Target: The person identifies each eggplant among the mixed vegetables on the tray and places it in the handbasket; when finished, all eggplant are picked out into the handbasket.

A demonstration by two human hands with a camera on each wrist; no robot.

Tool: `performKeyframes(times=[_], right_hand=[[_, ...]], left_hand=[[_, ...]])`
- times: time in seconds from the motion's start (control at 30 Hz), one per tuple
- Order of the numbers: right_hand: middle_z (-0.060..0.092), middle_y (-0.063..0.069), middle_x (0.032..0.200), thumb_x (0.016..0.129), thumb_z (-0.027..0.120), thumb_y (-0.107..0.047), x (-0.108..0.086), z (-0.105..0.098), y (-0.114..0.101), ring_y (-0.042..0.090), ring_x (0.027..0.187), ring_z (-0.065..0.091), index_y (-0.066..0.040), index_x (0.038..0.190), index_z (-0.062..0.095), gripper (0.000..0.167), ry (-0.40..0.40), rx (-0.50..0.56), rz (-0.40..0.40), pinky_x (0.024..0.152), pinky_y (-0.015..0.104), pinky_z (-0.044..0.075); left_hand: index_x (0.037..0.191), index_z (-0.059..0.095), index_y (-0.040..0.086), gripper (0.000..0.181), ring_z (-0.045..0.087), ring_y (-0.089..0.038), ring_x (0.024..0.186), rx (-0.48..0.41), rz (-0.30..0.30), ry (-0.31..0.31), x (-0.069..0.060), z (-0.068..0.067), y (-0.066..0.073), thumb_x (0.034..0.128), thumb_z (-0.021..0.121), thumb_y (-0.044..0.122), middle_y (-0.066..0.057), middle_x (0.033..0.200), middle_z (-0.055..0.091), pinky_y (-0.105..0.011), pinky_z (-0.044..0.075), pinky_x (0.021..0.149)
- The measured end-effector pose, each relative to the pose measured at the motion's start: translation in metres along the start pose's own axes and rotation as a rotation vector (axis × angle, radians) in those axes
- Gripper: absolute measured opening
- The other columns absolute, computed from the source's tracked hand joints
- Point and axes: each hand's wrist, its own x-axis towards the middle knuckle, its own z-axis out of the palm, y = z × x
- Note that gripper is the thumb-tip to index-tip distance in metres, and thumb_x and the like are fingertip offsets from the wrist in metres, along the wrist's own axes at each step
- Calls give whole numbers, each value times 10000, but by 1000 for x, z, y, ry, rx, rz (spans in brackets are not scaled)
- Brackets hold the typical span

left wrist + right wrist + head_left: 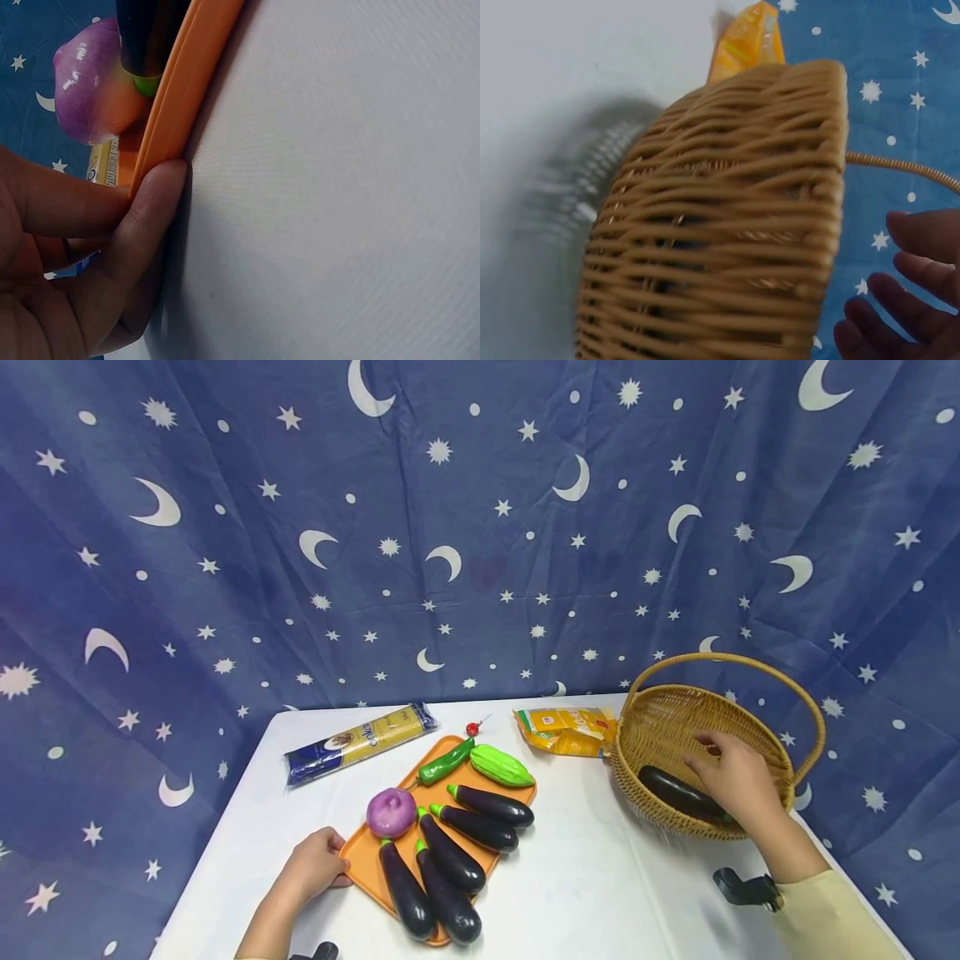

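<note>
My left hand (313, 863) pinches the left edge of an orange tray (365, 870), thumb and fingers on either side of the rim in the left wrist view. Several dark eggplants (450, 852) lie on the tray beside a purple onion (391, 812), a green pepper (447, 763) and a light green ridged vegetable (501, 766). Over the right part of a wicker basket (697, 714) is my right hand (738, 778), holding nothing, its fingers apart and loosely bent. Another eggplant (681, 793) lies inside the basket, below that hand; the two look apart.
A blue and yellow pasta packet (360, 743) lies behind the tray. An orange packet (567, 730) lies left of the basket, whose arched handle (726, 658) stands up. Behind the tray is a small red item (472, 728). A blue star-patterned curtain (480, 568) hangs behind the white table (585, 860).
</note>
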Motion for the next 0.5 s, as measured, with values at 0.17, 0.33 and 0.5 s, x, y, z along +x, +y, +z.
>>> performKeyframes(times=[0.17,0.33,0.5], right_hand=[[599,298,1248,940,707,-215,4,-3,-13,503,1086,593,52,1298,572,466,-11,93,-11,835,612,532],[591,306,1258,944,706,-219,6,-3,-30,498,1109,596,26,1329,555,480,-28,168,-7,875,602,537],[580,286,1290,952,702,-259,6,0,-45,476,1133,595,2,1376,521,530,-49,249,-24,886,576,546]], left_hand=[[980,554,-75,200,621,-187,634,-7,16,9,1,0,4,808,648,-114,-135,813,539,-307,609,597],[975,558,-68,191,621,-187,627,-16,13,8,1,-1,2,809,641,-112,-133,808,543,-301,606,588],[974,560,-55,186,614,-184,621,-13,6,0,1,1,-1,812,631,-112,-125,805,553,-299,602,586]])
